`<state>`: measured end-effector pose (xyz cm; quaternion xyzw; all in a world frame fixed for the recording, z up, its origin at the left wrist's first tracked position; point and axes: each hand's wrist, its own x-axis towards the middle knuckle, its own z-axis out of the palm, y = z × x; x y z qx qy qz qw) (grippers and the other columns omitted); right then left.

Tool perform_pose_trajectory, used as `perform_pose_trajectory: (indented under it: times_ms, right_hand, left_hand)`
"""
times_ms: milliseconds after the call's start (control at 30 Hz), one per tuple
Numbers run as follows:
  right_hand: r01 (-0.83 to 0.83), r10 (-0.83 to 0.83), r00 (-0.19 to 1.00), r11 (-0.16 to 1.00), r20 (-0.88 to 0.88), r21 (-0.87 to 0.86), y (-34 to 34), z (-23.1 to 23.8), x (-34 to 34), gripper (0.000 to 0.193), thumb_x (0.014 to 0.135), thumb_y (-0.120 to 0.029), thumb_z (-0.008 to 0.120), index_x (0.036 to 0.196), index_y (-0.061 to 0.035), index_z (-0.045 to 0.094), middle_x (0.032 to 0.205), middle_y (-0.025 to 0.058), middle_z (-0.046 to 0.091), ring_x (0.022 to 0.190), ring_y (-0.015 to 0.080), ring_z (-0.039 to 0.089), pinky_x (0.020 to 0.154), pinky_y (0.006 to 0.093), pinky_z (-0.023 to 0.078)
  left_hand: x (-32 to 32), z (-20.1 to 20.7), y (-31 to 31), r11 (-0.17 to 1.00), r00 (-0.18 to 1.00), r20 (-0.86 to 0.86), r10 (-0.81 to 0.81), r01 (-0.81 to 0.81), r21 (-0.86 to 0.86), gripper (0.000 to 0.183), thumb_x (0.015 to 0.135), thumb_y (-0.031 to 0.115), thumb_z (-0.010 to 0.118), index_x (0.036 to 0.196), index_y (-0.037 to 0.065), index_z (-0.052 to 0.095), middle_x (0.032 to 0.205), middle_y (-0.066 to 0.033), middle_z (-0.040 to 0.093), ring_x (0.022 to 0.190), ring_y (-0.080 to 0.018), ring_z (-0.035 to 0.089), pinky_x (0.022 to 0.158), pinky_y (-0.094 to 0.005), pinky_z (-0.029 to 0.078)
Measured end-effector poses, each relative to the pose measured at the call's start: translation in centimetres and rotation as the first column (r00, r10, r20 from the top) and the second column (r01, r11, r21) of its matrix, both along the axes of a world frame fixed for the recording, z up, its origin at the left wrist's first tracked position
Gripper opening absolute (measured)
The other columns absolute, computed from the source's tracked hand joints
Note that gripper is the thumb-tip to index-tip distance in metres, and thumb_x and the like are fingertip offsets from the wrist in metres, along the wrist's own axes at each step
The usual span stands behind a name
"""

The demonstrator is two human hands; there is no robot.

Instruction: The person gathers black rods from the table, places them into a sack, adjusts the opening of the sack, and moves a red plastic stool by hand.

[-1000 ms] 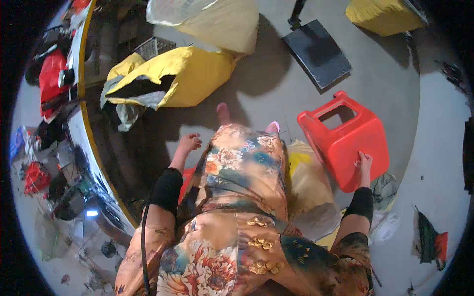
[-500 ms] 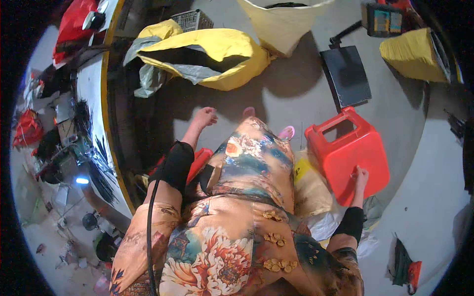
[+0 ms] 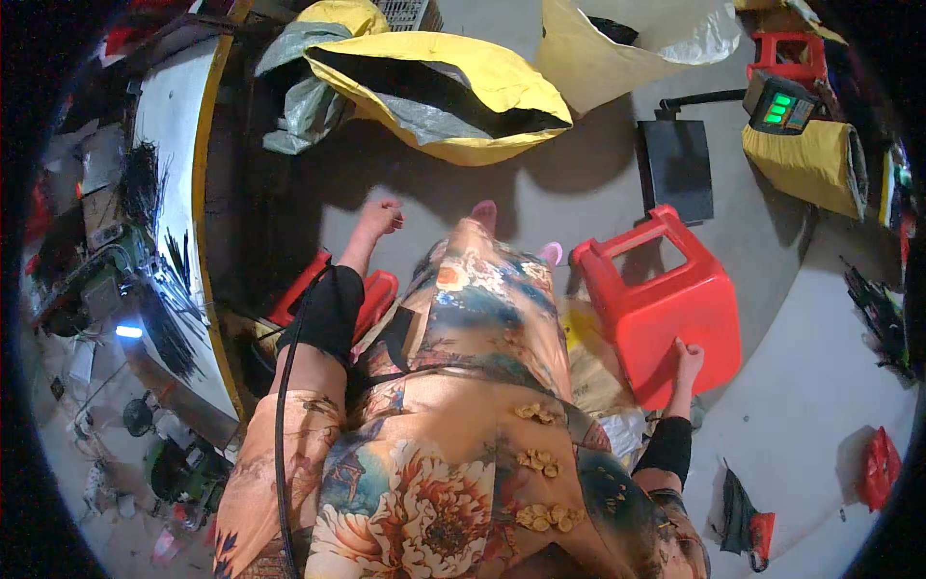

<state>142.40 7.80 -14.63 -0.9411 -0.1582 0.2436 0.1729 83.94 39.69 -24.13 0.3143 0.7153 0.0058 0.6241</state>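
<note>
My left hand [image 3: 383, 218] hangs to the left of my knees, fingers curled in, with nothing showing in it. Below its wrist a black sleeve cuff covers the forearm, and a red stool [image 3: 378, 301] partly shows behind that arm. On the other side, my right hand [image 3: 687, 363] is closed with the thumb against the fingers. It overlaps the seat of a larger red plastic stool [image 3: 696, 311]; whether it touches the stool I cannot tell. No object shows in this hand.
An open yellow sack [image 3: 521, 87] and a pale sack [image 3: 598, 68] stand ahead. At the right are a black platform scale [image 3: 675, 169], its lit display [image 3: 779, 106] and a yellow bundle [image 3: 805, 164]. A yellow-edged white bench [image 3: 178, 116] runs along the left, beside black strands [image 3: 145, 198].
The view has shifted, so the sacks sit higher and the red stool slightly further left. Green digits now show on the scale display. Both hands stay curled, in much the same pose.
</note>
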Motion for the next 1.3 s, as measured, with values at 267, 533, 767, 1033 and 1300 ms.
perform_pose_trajectory:
  times_ms: [267,533,767,1033,1300]
  right_hand:
    - [-0.211,0.210,0.977,0.977,0.029,0.038,4.1,0.4,-2.2,0.034,0.057,-0.022,0.070,0.067,-0.0049,0.043,0.062,0.0012,0.042,0.058,0.0114,0.039,0.056,0.0243,0.037]
    - [-0.271,0.285,0.925,0.958,-0.250,0.092,12.2,-1.1,-7.0,0.031,0.059,-0.020,0.069,0.067,-0.0056,0.042,0.061,0.0004,0.042,0.057,0.0103,0.040,0.054,0.0232,0.037]
    - [-0.349,0.361,0.915,0.932,-0.182,0.094,13.6,-8.7,-4.4,0.032,0.061,-0.023,0.068,0.061,-0.0060,0.041,0.058,0.0008,0.043,0.053,0.0094,0.041,0.049,0.0241,0.036]
    - [-0.334,0.381,0.880,0.921,-0.283,0.201,17.0,-8.0,-9.2,0.032,0.062,-0.026,0.067,0.057,-0.0054,0.043,0.053,0.0012,0.044,0.051,0.0103,0.041,0.048,0.0255,0.036]
    - [-0.630,0.632,0.773,0.774,-0.049,0.056,18.4,-6.8,-11.2,0.033,0.060,-0.027,0.066,0.056,-0.0043,0.043,0.054,0.0042,0.047,0.052,0.0127,0.042,0.050,0.0284,0.037]
  left_hand:
    - [0.1,1.2,-0.5,0.995,0.996,-0.005,0.084,-0.084,0.053,0.021,0.072,0.012,0.049,0.091,0.002,0.051,0.067,-0.0058,0.056,0.053,-0.0129,0.053,0.046,-0.0228,0.042]
    - [-3.8,1.6,-6.0,0.936,0.939,0.067,0.338,-0.342,0.081,0.023,0.072,0.013,0.047,0.093,0.004,0.050,0.063,-0.0038,0.053,0.051,-0.0105,0.050,0.041,-0.0227,0.037]
    - [-3.6,3.0,-11.8,0.878,0.906,0.010,0.423,-0.412,0.244,0.008,0.072,0.010,0.049,0.076,0.005,0.054,0.058,-0.0031,0.051,0.047,-0.0100,0.049,0.037,-0.0216,0.035]
    - [-6.5,-2.3,-17.7,0.867,0.878,0.056,0.475,-0.477,0.142,0.018,0.072,0.006,0.044,0.090,0.003,0.048,0.073,-0.0075,0.056,0.055,-0.0138,0.055,0.044,-0.0227,0.042]
    - [-6.2,-1.0,-16.2,0.829,0.844,0.124,0.521,-0.535,0.162,0.013,0.071,0.008,0.045,0.080,0.002,0.052,0.069,-0.0057,0.054,0.053,-0.0111,0.052,0.040,-0.0204,0.037]
